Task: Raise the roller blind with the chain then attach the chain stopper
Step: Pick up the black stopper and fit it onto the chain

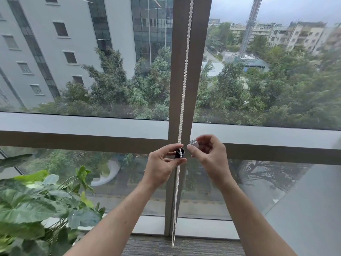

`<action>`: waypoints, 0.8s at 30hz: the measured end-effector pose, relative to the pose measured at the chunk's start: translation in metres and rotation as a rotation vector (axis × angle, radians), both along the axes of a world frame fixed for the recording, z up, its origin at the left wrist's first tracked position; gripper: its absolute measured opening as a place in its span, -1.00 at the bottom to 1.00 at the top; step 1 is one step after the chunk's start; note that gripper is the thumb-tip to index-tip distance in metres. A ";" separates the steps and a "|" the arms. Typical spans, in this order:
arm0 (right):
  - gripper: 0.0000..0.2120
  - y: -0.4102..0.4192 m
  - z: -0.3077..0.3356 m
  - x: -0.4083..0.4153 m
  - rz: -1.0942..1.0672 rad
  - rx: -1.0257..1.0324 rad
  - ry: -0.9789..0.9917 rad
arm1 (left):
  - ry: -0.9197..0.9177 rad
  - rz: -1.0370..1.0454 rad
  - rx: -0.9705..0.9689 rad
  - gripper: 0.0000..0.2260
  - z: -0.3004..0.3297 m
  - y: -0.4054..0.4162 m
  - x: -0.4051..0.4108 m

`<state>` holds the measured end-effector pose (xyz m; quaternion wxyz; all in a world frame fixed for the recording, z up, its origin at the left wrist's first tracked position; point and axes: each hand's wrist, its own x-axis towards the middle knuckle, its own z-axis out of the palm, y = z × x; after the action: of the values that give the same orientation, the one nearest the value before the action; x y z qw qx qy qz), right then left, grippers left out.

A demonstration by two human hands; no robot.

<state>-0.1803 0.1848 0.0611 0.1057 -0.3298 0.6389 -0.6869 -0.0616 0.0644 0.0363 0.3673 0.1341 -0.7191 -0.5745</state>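
Up close against the window mullion point(184, 100), the white bead chain point(185, 74) is hanging straight down in a double strand, its loop ending just above the grey carpet point(184, 246). The left hand point(162, 167) is pinching a small dark stopper piece point(180, 153) between thumb and fingertips, and the chain is running through or across it; which, I cannot tell. The right hand point(210, 154) is holding a small clear cap-like piece point(193, 142) between thumb and curled fingers, just beside the chain and apart from the dark piece. Leafy green plants point(36, 204) are standing at the lower left.
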 end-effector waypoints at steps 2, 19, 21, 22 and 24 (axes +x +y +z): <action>-0.77 0.004 0.000 0.005 0.012 0.026 0.061 | 0.005 0.002 0.011 -0.59 0.000 0.000 0.000; -0.60 0.006 0.019 0.021 0.022 0.257 0.585 | 0.071 -0.070 0.070 -0.66 0.004 0.007 0.003; -0.69 0.006 0.020 0.022 -0.007 0.232 0.604 | 0.070 -0.072 0.072 -0.67 0.006 0.007 0.003; -0.75 0.005 0.020 0.022 -0.010 0.227 0.615 | 0.070 -0.078 0.069 -0.67 0.008 0.007 0.004; -0.80 0.005 0.019 0.022 0.007 0.226 0.637 | 0.073 -0.086 0.062 -0.68 0.010 0.008 0.004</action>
<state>-0.1587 0.1894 0.0805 -0.0609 -0.5165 0.7107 -0.4737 -0.0572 0.0725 0.0463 0.3641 0.0934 -0.6920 -0.6163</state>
